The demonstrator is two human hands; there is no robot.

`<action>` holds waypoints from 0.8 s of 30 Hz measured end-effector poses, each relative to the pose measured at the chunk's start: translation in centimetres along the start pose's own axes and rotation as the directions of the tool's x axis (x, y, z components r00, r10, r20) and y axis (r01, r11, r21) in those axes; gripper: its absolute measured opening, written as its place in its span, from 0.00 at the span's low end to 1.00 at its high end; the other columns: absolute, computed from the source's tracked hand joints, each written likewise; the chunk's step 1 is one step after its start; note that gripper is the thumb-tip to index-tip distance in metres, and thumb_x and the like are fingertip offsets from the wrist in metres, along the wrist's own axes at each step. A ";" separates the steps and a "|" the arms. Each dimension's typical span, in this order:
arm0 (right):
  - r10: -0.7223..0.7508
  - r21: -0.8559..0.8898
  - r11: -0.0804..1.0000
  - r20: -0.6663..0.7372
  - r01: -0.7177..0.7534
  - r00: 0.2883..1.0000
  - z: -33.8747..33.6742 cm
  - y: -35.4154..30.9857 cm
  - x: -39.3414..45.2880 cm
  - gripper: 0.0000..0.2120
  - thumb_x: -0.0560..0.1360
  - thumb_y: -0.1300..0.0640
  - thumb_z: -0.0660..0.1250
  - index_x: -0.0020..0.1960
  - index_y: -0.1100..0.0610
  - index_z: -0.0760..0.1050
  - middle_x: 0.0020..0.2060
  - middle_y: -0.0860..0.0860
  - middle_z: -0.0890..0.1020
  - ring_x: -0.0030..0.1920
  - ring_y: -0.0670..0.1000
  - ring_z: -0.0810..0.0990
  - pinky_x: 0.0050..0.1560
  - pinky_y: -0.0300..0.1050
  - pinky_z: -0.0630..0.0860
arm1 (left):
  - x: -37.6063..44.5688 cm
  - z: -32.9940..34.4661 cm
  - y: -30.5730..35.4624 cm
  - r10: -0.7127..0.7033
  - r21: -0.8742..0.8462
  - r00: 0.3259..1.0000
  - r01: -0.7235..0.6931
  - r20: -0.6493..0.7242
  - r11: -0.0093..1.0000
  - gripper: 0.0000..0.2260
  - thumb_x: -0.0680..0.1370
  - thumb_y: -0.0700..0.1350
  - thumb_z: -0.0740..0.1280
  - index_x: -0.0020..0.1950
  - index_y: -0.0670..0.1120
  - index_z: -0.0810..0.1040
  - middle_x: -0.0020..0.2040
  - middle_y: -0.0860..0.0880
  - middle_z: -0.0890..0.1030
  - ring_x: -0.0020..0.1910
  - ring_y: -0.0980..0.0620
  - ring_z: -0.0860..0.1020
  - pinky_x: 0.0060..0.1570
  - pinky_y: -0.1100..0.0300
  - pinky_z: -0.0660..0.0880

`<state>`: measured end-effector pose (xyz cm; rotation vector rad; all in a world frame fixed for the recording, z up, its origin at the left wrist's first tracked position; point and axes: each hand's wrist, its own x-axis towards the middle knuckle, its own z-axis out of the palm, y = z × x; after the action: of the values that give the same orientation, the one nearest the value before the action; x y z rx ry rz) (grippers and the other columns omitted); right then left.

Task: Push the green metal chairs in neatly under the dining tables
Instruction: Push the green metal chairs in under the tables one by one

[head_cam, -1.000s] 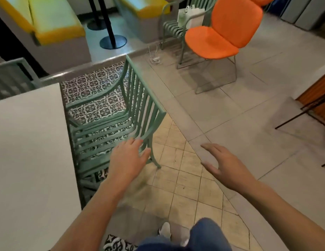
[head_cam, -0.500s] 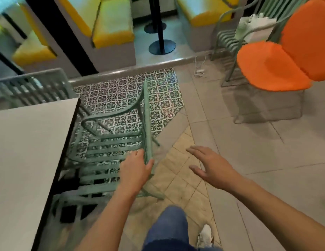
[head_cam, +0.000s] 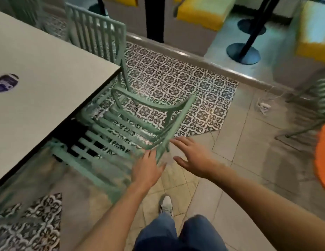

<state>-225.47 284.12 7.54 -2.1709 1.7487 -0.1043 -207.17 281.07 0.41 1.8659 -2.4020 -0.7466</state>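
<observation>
A green metal slatted chair (head_cam: 121, 127) stands at the right edge of the white dining table (head_cam: 40, 73), its seat partly under the tabletop. My left hand (head_cam: 147, 167) lies on the near end of the chair's backrest top rail with fingers straight. Beside it, my right hand (head_cam: 190, 154) hovers open just right of the rail, fingers spread, not clearly touching it. A second green chair (head_cam: 98, 31) stands at the table's far side, tucked against the edge.
A third green chair (head_cam: 319, 102) and an orange chair (head_cam: 323, 160) stand at the right. A black table base (head_cam: 243, 53) and yellow benches (head_cam: 199, 13) sit beyond a floor step. A cable lies on the floor (head_cam: 263, 105). My legs and shoe (head_cam: 166, 205) are below.
The chair has slid further in under the table with my left hand on its backrest. My right hand has come closer to the rail. The view has turned left.
</observation>
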 end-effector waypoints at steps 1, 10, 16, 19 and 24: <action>-0.039 -0.009 0.999 0.033 0.039 0.999 -0.2 0.9 0.9 0.29 0.79 0.46 0.60 0.77 0.54 0.60 0.74 0.53 0.66 0.73 0.55 0.63 0.74 0.46 0.56 | 0.3 0.5 0.1 -0.037 0.002 0.999 0.037 0.021 0.999 0.26 0.76 0.64 0.60 0.69 0.52 0.67 0.65 0.51 0.73 0.60 0.48 0.75 0.56 0.49 0.75; -0.446 -0.097 0.853 0.373 0.513 0.813 0.3 6.7 11.7 0.27 0.79 0.38 0.54 0.73 0.51 0.66 0.70 0.51 0.71 0.72 0.53 0.66 0.75 0.50 0.53 | 0.5 0.9 0.5 -0.233 0.032 0.969 0.231 0.086 0.972 0.27 0.78 0.66 0.54 0.73 0.54 0.64 0.67 0.51 0.74 0.63 0.49 0.73 0.58 0.54 0.71; -0.525 -0.148 0.738 0.486 0.658 0.698 -0.1 9.1 15.1 0.39 0.71 0.28 0.38 0.73 0.45 0.64 0.68 0.48 0.73 0.68 0.52 0.70 0.68 0.49 0.63 | -2.6 1.2 2.9 -0.579 0.057 0.815 0.579 -0.024 0.813 0.32 0.75 0.72 0.47 0.68 0.55 0.70 0.60 0.52 0.78 0.57 0.49 0.77 0.50 0.54 0.72; -0.520 -0.239 0.692 0.489 0.681 0.700 -0.6 9.9 16.5 0.39 0.70 0.24 0.39 0.67 0.45 0.68 0.54 0.48 0.80 0.53 0.52 0.78 0.56 0.49 0.75 | -2.9 1.0 3.3 -0.645 0.015 0.764 0.645 -0.020 0.764 0.40 0.68 0.76 0.41 0.70 0.57 0.69 0.60 0.53 0.78 0.57 0.49 0.77 0.51 0.54 0.74; -0.508 -0.306 0.653 0.502 0.693 0.700 -1.5 9.8 17.6 0.36 0.68 0.21 0.45 0.54 0.46 0.73 0.34 0.44 0.76 0.34 0.44 0.77 0.37 0.40 0.75 | -3.4 0.7 2.6 -0.640 0.047 0.768 0.639 0.008 0.768 0.33 0.72 0.75 0.48 0.62 0.56 0.74 0.52 0.51 0.80 0.51 0.49 0.79 0.48 0.52 0.76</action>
<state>-230.89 265.23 3.04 -2.8207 0.7981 0.6134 -208.80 284.92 1.69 2.7442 -1.7547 -0.7279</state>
